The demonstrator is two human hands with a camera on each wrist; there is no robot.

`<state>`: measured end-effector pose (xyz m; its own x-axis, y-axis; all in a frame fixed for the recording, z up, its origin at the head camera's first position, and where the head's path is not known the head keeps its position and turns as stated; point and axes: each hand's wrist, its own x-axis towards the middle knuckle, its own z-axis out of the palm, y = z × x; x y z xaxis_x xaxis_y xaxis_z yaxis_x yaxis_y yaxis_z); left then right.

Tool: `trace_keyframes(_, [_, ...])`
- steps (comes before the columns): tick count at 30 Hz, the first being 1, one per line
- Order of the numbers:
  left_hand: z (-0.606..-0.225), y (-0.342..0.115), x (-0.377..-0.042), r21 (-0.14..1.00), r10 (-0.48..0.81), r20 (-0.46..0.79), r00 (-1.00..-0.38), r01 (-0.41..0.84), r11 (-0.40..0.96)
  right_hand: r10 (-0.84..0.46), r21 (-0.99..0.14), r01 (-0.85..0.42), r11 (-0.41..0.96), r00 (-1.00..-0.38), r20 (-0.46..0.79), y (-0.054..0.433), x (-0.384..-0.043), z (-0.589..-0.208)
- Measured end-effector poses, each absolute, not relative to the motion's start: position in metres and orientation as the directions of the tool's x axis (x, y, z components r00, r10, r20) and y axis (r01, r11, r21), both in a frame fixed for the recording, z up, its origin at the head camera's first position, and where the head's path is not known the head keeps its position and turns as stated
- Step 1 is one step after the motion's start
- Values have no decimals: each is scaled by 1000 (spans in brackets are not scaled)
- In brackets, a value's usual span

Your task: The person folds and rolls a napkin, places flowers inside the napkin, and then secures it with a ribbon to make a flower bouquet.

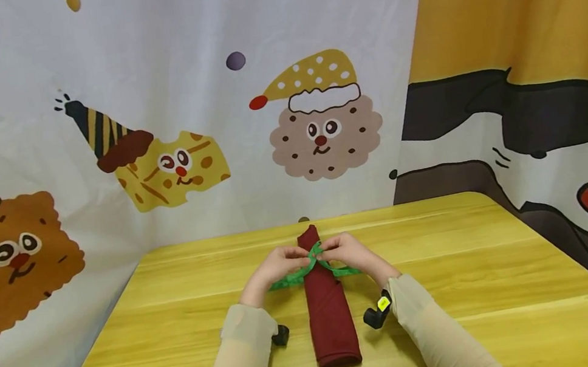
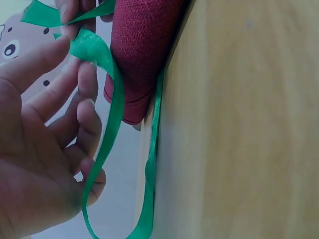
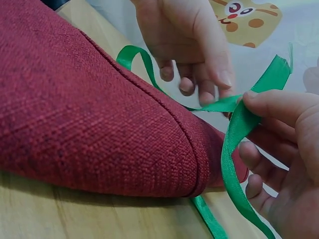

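A rolled dark red cloth [image 1: 331, 319] lies lengthwise on the table, its folded edge showing along the side. A green ribbon [image 2: 115, 107] passes under the roll and comes up on both sides, its two ends crossing above the cloth. My left hand [image 1: 284, 262] pinches one part of the ribbon between thumb and fingertips, just left of the roll. From the other side my right hand [image 3: 294, 134] pinches the ribbon near its free end, thumb on top. Both hands' fingertips meet close together over the far half of the roll.
The yellow wood-grain table [image 1: 180, 332] carries the roll. A black wrist camera [image 1: 377, 314] hangs under the right wrist, another black piece [image 1: 281, 335] under the left. Behind the table's far edge hangs a white curtain [image 1: 189, 49] with cartoon prints.
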<state>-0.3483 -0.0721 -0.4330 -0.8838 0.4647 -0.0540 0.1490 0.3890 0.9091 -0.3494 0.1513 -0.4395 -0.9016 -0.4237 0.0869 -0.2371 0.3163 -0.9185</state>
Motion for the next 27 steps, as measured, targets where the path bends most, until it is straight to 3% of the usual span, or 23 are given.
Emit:
trace_keyframes(6, [-431, -69, -345, 927, 520, 30, -854, 219, 306, -415, -909, -265, 322, -903, 116, 151, -350, -441])
trace_keyframes(15, [-426, -61, -344, 948, 570, 87, -817, 245, 206, -331, -922, -204, 330, -939, 90, 144, -349, -436])
trace_keyframes(21, [-425, -59, -343, 932, 579, 105, -808, 283, 225, -354, -937, -191, 291, -932, 80, 142, -348, -435])
trace_keyframes(27, [-426, -59, -342, 932, 572, 85, -816, 268, 243, -300, -954, -145, 262, -952, 62, 143, -348, -438])
